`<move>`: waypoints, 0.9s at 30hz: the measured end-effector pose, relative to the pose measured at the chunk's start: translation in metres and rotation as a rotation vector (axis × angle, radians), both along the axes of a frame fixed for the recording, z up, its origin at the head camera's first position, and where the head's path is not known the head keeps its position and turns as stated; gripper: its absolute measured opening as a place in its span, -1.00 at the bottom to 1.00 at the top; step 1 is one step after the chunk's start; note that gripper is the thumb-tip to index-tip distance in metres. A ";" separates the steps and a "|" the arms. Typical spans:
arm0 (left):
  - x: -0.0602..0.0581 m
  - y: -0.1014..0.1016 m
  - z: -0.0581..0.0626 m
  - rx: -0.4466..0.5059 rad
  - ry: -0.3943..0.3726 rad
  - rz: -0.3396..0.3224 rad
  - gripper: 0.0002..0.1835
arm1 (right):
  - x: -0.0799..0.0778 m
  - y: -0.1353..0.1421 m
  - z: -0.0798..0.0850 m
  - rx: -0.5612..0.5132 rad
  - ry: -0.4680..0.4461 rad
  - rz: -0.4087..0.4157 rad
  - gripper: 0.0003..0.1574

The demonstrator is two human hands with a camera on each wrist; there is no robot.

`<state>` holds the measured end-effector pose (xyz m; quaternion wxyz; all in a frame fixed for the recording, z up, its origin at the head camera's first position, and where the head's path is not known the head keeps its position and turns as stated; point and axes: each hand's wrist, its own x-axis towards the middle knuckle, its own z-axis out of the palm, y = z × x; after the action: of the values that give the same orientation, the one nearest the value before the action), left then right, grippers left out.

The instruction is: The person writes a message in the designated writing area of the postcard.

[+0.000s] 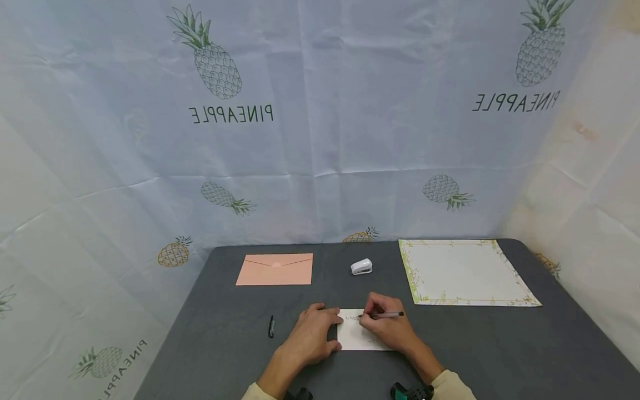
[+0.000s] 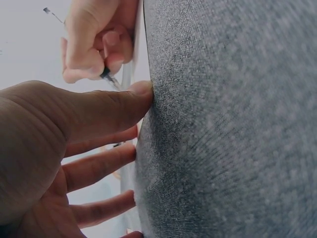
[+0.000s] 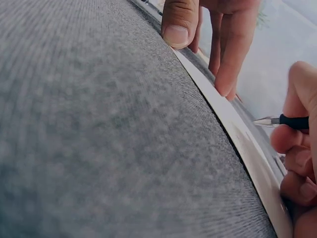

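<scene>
A small white card (image 1: 361, 339) lies on the dark grey table, with a short line of handwriting near its top. My left hand (image 1: 312, 333) rests at the card's left edge; in the left wrist view its thumb (image 2: 111, 106) presses the near corner and the fingers are spread. Over the card, my right hand (image 1: 392, 328) pinches a pen (image 1: 390, 315) with a dark grip and a clear tip section. The pen (image 3: 293, 122) points at the end of the writing; whether its tip touches the card cannot be told. A small dark pen cap (image 1: 271, 326) lies left of my left hand.
A peach envelope (image 1: 275, 272) lies at the back left of the table (image 1: 220, 333). Behind the card sits a white stapler (image 1: 361, 266). At the back right lies a large white sheet (image 1: 462, 272) with a leafy border. A pineapple-print cloth (image 1: 320, 133) hangs behind the table.
</scene>
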<state>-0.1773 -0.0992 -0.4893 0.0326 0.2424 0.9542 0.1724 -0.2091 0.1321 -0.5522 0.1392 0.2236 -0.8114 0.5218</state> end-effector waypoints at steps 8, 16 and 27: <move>0.001 -0.001 -0.001 0.002 0.004 0.001 -0.47 | -0.001 0.006 0.000 -0.008 -0.024 0.010 -0.54; 0.002 -0.002 -0.002 0.005 0.004 0.003 -0.48 | -0.001 0.006 0.002 0.035 -0.063 0.015 -0.56; 0.002 -0.001 -0.001 0.001 0.007 -0.002 -0.47 | -0.001 0.007 0.002 0.078 -0.046 0.016 -0.57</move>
<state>-0.1755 -0.1005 -0.4899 0.0293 0.2439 0.9540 0.1721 -0.2096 0.1392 -0.5504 0.1077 0.2234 -0.8322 0.4959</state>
